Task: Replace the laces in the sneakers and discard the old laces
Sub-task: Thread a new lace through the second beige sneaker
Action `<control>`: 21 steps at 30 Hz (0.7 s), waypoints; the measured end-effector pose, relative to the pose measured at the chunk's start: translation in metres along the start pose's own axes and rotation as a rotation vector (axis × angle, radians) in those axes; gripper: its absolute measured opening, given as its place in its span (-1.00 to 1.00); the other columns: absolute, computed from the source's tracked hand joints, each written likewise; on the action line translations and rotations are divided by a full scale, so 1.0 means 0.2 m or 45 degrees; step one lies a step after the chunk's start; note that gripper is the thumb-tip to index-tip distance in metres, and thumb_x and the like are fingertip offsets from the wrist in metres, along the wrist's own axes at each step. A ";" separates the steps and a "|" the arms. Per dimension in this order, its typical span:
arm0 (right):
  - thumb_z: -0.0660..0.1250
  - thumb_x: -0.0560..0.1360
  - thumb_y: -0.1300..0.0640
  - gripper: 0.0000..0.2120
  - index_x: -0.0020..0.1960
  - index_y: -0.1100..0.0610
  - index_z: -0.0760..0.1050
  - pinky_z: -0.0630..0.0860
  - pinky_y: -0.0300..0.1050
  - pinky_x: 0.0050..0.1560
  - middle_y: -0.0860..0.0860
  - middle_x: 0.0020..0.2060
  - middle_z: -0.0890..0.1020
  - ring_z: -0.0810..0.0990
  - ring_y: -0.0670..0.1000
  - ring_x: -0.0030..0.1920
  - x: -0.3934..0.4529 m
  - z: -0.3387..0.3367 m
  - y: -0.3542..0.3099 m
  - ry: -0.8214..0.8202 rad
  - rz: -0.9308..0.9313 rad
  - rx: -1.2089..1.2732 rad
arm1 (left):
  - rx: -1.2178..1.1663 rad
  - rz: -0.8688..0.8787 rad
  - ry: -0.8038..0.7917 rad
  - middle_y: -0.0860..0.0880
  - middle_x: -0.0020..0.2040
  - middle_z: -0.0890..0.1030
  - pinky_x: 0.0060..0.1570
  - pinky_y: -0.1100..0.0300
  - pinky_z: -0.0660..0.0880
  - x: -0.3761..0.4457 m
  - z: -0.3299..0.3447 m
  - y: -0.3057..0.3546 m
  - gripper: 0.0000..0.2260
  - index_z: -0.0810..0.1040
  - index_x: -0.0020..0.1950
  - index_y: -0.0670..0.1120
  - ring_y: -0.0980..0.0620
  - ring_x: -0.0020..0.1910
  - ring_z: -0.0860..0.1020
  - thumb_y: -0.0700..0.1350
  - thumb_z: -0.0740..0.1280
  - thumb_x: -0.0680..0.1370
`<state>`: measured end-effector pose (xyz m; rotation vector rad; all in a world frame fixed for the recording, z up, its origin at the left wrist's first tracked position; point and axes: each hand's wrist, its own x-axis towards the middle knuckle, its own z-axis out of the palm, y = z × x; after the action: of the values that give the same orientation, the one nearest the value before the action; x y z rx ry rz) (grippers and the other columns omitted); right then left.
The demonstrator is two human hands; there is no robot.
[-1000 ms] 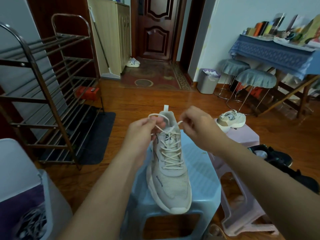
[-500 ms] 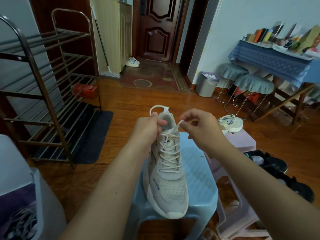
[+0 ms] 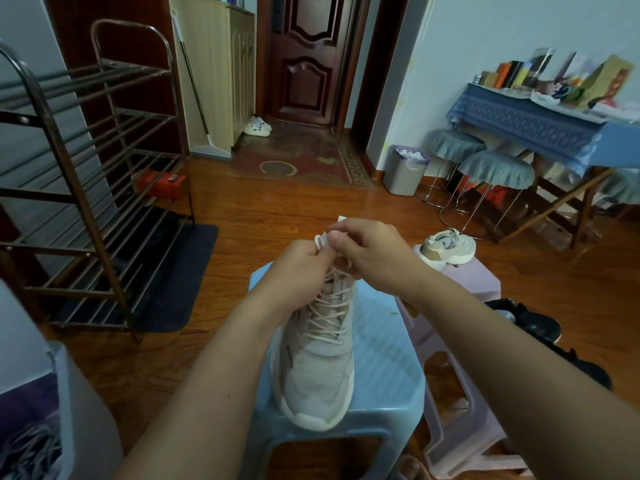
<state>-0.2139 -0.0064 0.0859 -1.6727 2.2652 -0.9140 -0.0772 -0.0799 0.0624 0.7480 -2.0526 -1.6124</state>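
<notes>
Your beige sneaker [image 3: 317,362] stood toe-first at the near edge of the blue stool [image 3: 384,372], and above its collar your left hand [image 3: 298,268] and right hand [image 3: 369,251] both pinched the pale lace [image 3: 321,241] (its loop poking up between them), while the second sneaker [image 3: 446,249] sat on the pink stool [image 3: 478,282] beyond.

Beige sneaker [image 3: 317,358] with cream lace [image 3: 322,241] at the grip, pale blue ribbed stool [image 3: 384,372] below, lilac stool [image 3: 460,403] beside.
</notes>
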 end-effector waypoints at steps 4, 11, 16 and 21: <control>0.20 0.68 0.00 -0.76 -0.07 -0.02 0.58 0.38 -0.26 -0.25 -0.14 -0.33 0.59 0.53 -0.22 -0.34 -0.03 -0.01 0.00 -0.064 0.047 -0.124 | -0.125 -0.127 0.053 -0.01 -0.30 0.53 -0.21 0.16 0.36 0.02 -0.02 -0.02 -0.63 0.65 -0.17 -0.11 0.09 -0.34 0.44 0.05 0.25 0.70; 0.27 0.59 0.15 -0.77 0.03 -0.05 0.69 0.44 -0.30 -0.40 -0.13 -0.19 0.68 0.57 -0.22 -0.36 -0.04 -0.06 -0.02 0.219 0.193 -0.169 | -0.225 -0.113 0.009 0.01 -0.21 0.67 -0.35 0.43 0.42 0.01 -0.08 -0.02 -0.89 0.71 0.00 -0.06 0.18 -0.29 0.51 -0.18 0.38 0.63; 0.46 0.53 0.05 -0.92 -0.08 -0.12 0.72 0.36 -0.42 -0.36 -0.18 -0.24 0.68 0.56 -0.34 -0.32 -0.02 0.00 -0.01 -0.212 0.202 -0.010 | -0.203 -0.162 -0.020 0.07 -0.23 0.69 -0.12 0.23 0.43 0.01 -0.14 -0.05 -0.85 0.75 -0.11 -0.05 0.19 -0.26 0.56 -0.31 0.51 0.47; 0.48 0.52 0.14 -0.91 -0.15 0.01 0.71 0.38 -0.44 -0.39 -0.13 -0.29 0.67 0.55 -0.27 -0.38 -0.03 0.03 0.02 -0.122 0.234 0.211 | 0.211 0.105 0.374 0.01 -0.25 0.60 -0.29 0.13 0.47 0.04 -0.03 -0.07 -0.81 0.56 -0.18 -0.02 0.09 -0.30 0.52 -0.29 0.44 0.46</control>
<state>-0.2123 -0.0030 0.0789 -1.3835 2.1717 -0.9296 -0.0763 -0.0919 0.0498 0.8870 -1.9887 -1.2172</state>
